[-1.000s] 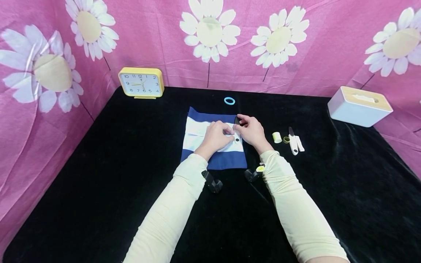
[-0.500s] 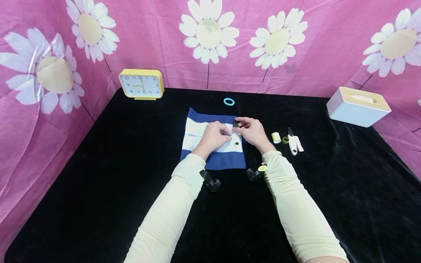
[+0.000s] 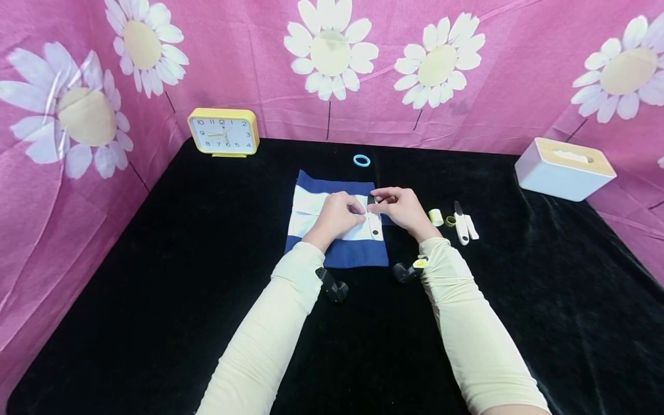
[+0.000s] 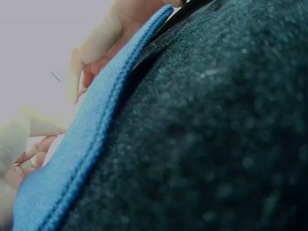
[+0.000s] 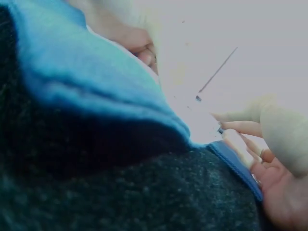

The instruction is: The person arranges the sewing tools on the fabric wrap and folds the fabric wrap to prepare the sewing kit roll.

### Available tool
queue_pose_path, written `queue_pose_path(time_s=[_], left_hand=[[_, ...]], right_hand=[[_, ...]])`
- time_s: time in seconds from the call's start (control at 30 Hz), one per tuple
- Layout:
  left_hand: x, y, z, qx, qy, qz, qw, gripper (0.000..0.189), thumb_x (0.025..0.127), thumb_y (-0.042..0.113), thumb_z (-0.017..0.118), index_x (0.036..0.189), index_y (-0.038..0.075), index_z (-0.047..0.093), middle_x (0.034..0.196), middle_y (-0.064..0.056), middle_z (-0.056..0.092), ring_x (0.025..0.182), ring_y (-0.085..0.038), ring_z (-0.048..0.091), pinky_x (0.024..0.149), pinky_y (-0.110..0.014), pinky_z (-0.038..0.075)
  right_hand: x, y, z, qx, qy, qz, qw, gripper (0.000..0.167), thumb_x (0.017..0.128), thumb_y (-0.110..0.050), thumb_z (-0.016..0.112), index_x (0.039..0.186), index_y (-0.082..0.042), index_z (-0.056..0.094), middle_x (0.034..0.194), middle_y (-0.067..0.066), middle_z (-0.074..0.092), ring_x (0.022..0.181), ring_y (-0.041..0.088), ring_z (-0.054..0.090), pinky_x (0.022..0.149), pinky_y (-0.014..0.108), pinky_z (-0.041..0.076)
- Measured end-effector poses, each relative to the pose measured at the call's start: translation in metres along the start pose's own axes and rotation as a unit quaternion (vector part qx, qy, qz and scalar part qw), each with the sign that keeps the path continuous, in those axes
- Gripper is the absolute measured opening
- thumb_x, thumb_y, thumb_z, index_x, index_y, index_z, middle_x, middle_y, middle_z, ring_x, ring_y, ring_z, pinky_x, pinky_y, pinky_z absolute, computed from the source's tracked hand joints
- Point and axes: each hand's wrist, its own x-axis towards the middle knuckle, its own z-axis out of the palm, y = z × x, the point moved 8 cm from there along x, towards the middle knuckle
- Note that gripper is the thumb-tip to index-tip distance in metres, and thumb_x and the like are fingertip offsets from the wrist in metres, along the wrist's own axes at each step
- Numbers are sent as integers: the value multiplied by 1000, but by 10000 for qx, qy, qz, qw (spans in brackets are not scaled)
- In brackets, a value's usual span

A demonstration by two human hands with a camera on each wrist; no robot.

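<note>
A square cloth (image 3: 358, 253) with navy and white bands lies on the black table covering. My left hand (image 3: 339, 213) rests on its white band, thumb and forefinger curled together on the fabric. At the cloth's right edge my right hand (image 3: 402, 207) pinches a small tool (image 3: 374, 225) with a dark upper part and a white lower part marked by a black dot. In the left wrist view a blue hem (image 4: 96, 125) crosses in front of both hands. The right wrist view shows fingers (image 5: 240, 139) of my right hand close at the cloth's edge; its background is washed out.
To the right lie a pale yellow thread spool (image 3: 436, 217), a greenish ring (image 3: 450, 221), a white tool with a dark blade (image 3: 461, 227) and a white piece (image 3: 471, 227). Behind are a blue ring (image 3: 361, 160), a yellow clock (image 3: 224, 132) and a tissue box (image 3: 565, 170).
My right hand has shifted slightly right and toward me, and the dotted white end of its tool has moved down the cloth. The left hand stays in place.
</note>
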Motion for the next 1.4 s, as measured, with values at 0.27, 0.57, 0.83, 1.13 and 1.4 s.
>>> queue_pose_path(time_s=[0.27,0.57,0.83,1.13,1.4], left_hand=[[2,-1,2,80,-60,-21,9999,10,87,12,76,95,7,80,93,-8,73,96,-22,61,90,-34,48],[1,-1,2,98,-62,1,9999,10,87,12,76,95,7,81,93,-7,74,96,-21,63,89,-34,49],[2,0,2,106,-98,30,9999,10,88,12,75,95,7,80,94,-7,74,96,-22,63,92,-36,49],[1,-2,3,112,-130,5,9999,12,89,12,74,98,7,80,95,-8,74,98,-22,62,93,-37,48],[1,-2,4,99,-123,29,9999,12,89,12,74,97,7,80,95,-7,75,97,-22,64,93,-37,49]], right_hand=[[2,3,0,-84,-129,-32,9999,36,83,-15,81,116,-1,73,96,11,70,83,10,60,71,15,47],[1,-1,-2,-126,-89,-155,9998,31,83,-16,82,110,-2,75,90,8,70,79,9,58,71,16,47],[1,-1,-2,-180,-33,-106,9998,37,85,-17,81,118,-1,73,97,13,72,80,6,60,71,14,47],[1,-1,0,-482,-79,-166,9987,33,87,-18,79,115,-1,74,100,18,72,83,16,61,69,14,45],[0,-1,-2,-432,-33,-66,9990,32,86,-18,79,112,0,74,97,14,71,81,12,59,69,15,46]])
